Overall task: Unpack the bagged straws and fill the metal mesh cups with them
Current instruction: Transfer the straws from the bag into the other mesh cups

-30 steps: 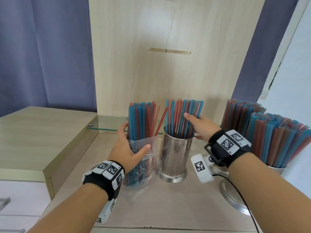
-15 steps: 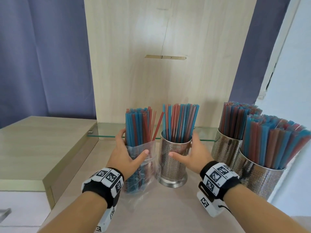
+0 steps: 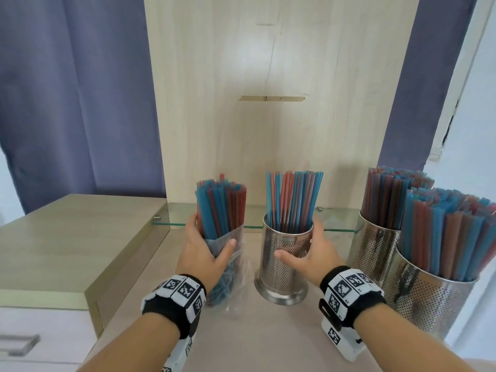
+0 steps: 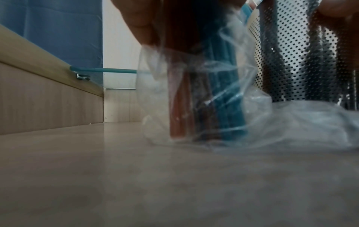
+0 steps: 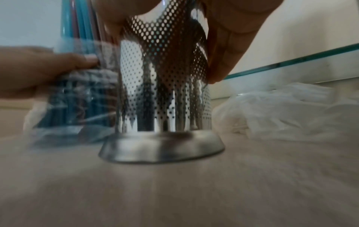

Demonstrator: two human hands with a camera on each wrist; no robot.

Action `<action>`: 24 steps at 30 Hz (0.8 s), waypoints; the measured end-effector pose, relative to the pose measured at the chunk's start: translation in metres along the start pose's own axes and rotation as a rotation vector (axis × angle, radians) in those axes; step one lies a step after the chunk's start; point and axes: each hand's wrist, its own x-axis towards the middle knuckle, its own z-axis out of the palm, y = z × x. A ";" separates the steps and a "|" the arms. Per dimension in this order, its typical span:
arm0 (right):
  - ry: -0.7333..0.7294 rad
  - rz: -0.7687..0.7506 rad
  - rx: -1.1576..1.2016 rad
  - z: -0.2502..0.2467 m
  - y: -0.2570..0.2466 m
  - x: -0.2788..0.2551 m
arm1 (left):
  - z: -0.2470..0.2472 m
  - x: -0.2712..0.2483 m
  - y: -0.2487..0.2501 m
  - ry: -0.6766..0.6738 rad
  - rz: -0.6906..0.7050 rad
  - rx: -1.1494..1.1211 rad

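A clear plastic bag (image 3: 236, 264) (image 4: 229, 107) of blue and red straws (image 3: 221, 208) stands upright on the desk. My left hand (image 3: 204, 253) grips it around the middle. Right beside it stands a metal mesh cup (image 3: 285, 253) (image 5: 163, 86) partly filled with straws (image 3: 294, 200). My right hand (image 3: 308, 253) wraps round this cup, thumb in front and fingers (image 5: 227, 50) behind. Two more mesh cups (image 3: 375, 253) (image 3: 429, 299) at the right are packed full of straws.
A glass shelf (image 3: 338, 221) runs along the back wall behind the cups. A raised wooden cabinet top (image 3: 69, 237) borders the desk on the left. A crumpled empty plastic bag (image 5: 287, 110) lies behind the cup on the right.
My right hand came down from the straw tops in the middle cup and now holds the cup's side. The loose leaning red straw is gone from the bagged bundle. My left hand kept its hold.
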 end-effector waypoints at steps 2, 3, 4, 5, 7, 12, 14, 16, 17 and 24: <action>0.017 0.001 0.002 0.005 0.002 0.001 | 0.001 0.001 -0.001 -0.029 -0.014 0.016; 0.021 0.000 0.001 0.007 0.003 0.001 | 0.002 0.002 -0.002 -0.034 -0.016 0.021; 0.020 0.000 0.001 0.008 0.005 0.002 | 0.002 0.002 -0.003 -0.036 -0.020 0.031; 0.017 0.002 0.001 0.009 0.006 0.002 | 0.002 0.003 -0.002 -0.037 -0.024 0.043; 0.016 0.008 0.006 0.010 0.007 0.002 | 0.001 0.005 -0.001 -0.051 -0.038 0.076; 0.011 0.012 0.014 0.010 0.008 0.002 | 0.003 0.027 0.001 -0.039 -0.059 0.162; 0.007 0.010 0.025 0.010 0.009 0.002 | 0.009 0.035 -0.004 -0.012 -0.073 0.187; 0.005 0.001 0.030 0.011 0.010 0.003 | 0.015 0.038 -0.009 0.031 -0.096 0.173; 0.003 -0.001 0.029 0.011 0.011 0.003 | 0.018 0.039 -0.012 0.052 -0.107 0.175; 0.000 0.000 0.033 0.010 0.011 0.004 | 0.023 0.050 -0.024 0.026 -0.113 0.190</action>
